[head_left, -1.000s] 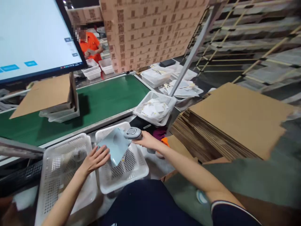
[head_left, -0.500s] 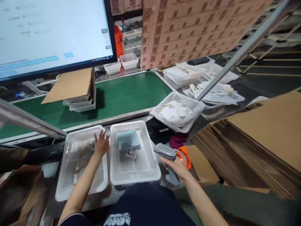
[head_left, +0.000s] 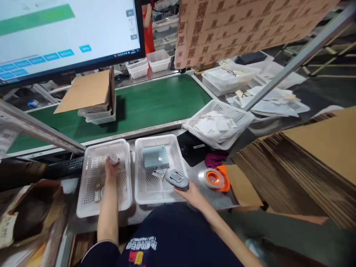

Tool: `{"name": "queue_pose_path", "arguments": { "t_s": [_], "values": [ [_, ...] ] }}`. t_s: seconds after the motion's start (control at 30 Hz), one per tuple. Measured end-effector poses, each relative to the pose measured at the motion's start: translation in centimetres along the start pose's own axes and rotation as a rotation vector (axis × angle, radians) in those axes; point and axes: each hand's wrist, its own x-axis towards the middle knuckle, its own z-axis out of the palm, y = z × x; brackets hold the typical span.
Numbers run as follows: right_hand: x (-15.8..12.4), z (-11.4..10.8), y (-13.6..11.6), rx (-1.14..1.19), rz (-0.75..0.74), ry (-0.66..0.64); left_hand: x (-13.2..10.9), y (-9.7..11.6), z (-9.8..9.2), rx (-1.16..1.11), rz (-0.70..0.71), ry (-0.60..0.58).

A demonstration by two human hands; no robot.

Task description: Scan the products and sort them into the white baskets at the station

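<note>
My right hand (head_left: 190, 192) is closed around a grey barcode scanner (head_left: 177, 179), whose head reaches over the right white basket (head_left: 150, 198). In that basket lie a light blue box (head_left: 155, 157) and a small white label with printed codes (head_left: 159, 172) just below it. My left hand (head_left: 111, 170) is inside the left white basket (head_left: 82, 198), its fingers closed on a small translucent item (head_left: 113, 159) whose kind I cannot make out. Several small items, among them a little white packet (head_left: 97, 195), lie in the same basket, partly hidden by my forearm.
A monitor (head_left: 83, 44) hangs at upper left. Behind the baskets runs a green conveyor belt (head_left: 158, 96) carrying cardboard on trays (head_left: 86, 91). An orange tape dispenser (head_left: 224, 178), a basket of papers (head_left: 236, 129) and stacked cardboard (head_left: 280, 174) stand right. A person in orange (head_left: 148, 33) is beyond.
The scanner in my right hand has moved left, over the right basket. My left hand has gone from the left basket's rim into it and closed on the translucent item. A green bar now shows on the monitor.
</note>
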Motion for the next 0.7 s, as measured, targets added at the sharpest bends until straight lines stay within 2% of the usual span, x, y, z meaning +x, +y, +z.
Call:
{"name": "queue_pose_path", "arguments": {
  "t_s": [0.13, 0.23, 0.33, 0.43, 0.57, 0.7],
  "values": [
    [0.2, 1.5, -3.6, -0.082, -0.147, -0.092, -5.2, 2.9, 0.3, -0.429, -0.086, -0.237],
    [0.2, 2.2, -6.2, -0.113, -0.268, -0.189, -9.3, 3.8, 2.5, -0.673, -0.289, -0.392],
    [0.3, 2.4, -7.4, -0.182, -0.316, -0.254, -12.5, 3.6, 5.1, -0.685, -0.437, -0.459],
    [0.2, 2.0, -6.8, -0.269, -0.26, -0.278, -14.3, 2.6, 7.0, -0.613, -0.509, -0.478],
    [-1.1, 0.8, -4.0, -0.247, -0.146, -0.276, -14.8, 0.1, 8.0, -0.529, -0.635, -0.504],
    [-3.3, -0.5, -0.5, -0.072, -0.023, -0.23, -14.5, -3.4, 9.2, -0.171, -0.768, -0.526]
  ]
}}
